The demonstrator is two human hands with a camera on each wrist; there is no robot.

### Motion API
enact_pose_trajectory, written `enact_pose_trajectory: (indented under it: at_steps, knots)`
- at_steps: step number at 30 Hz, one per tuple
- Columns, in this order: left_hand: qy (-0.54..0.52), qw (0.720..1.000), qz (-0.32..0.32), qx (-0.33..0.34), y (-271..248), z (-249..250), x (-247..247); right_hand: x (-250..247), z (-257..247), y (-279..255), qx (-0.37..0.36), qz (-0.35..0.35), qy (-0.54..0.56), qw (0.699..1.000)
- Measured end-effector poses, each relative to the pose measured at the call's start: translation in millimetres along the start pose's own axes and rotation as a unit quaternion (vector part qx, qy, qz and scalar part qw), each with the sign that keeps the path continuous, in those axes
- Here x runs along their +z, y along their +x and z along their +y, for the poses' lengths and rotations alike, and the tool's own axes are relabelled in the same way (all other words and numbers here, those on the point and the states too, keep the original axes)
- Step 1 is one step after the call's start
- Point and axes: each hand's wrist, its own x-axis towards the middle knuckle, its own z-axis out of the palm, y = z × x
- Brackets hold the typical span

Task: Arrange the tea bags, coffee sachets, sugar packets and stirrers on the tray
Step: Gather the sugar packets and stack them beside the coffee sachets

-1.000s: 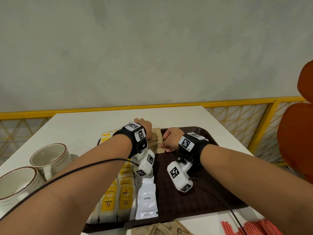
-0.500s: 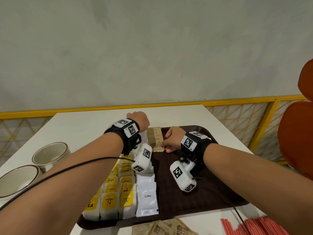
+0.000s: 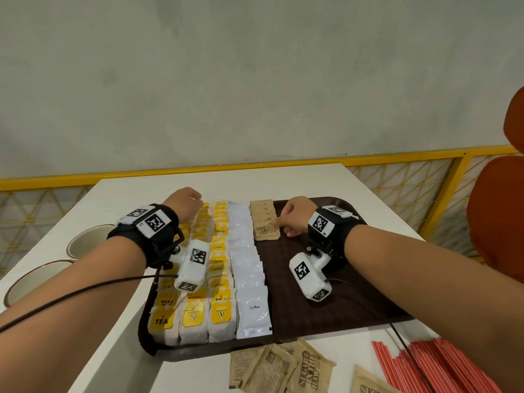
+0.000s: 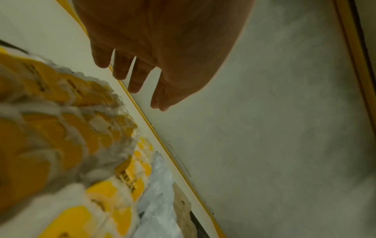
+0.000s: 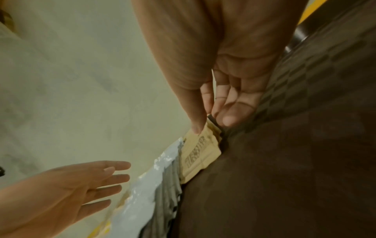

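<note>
On the tray: brown tray (image 3: 354,310) sits on the white surface (image 3: 283,180), right half bare.
Tea bags: three overlapping rows of yellow-labelled tea bags (image 3: 192,319) fill the tray's left side.
Coffee sachets: one row of white coffee sachets (image 3: 252,313) just right of the tea, touching it.
Sugar packets: short overlapping row of brown sugar packets (image 3: 266,231) at the tray's far end, beside the coffee — more loose sugar packets (image 3: 283,367) lie on the surface at the tray's near edge.
Stirrers: red stirrers (image 3: 442,364) lie off the tray, near right.
Right hand (image 3: 295,215): thumb and fingers pinch the right edge of the sugar row.
Left hand (image 3: 185,201): raised above the far tea bags, fingers straight and spread, holding nothing.
Elsewhere: two cups (image 3: 85,245) on the surface, left of the tray.
</note>
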Motion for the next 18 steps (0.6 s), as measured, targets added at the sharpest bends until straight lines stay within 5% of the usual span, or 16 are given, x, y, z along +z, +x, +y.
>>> enact_pose_trajectory:
  at_steps: [3,7,10,18]
  knots:
    - [-0.006,1.000,-0.006,-0.011,-1.6,-4.1,-2.3,8.0,-3.9,1.1,-0.009,-0.017,-0.054,0.998]
    - [-0.012,1.000,-0.008,-0.016,-3.7,-5.9,-4.2,13.1,-10.4,1.2,-0.105,0.031,-0.145,0.983]
    - [-0.005,1.000,-0.010,-0.016,-5.7,-5.0,-4.7,14.0,-14.3,-0.4,-0.166,-0.007,-0.186,0.968]
    - [0.022,1.000,-0.006,-0.003,-8.2,-0.7,-0.5,17.0,-13.9,4.7,-0.179,-0.059,-0.267,0.945]
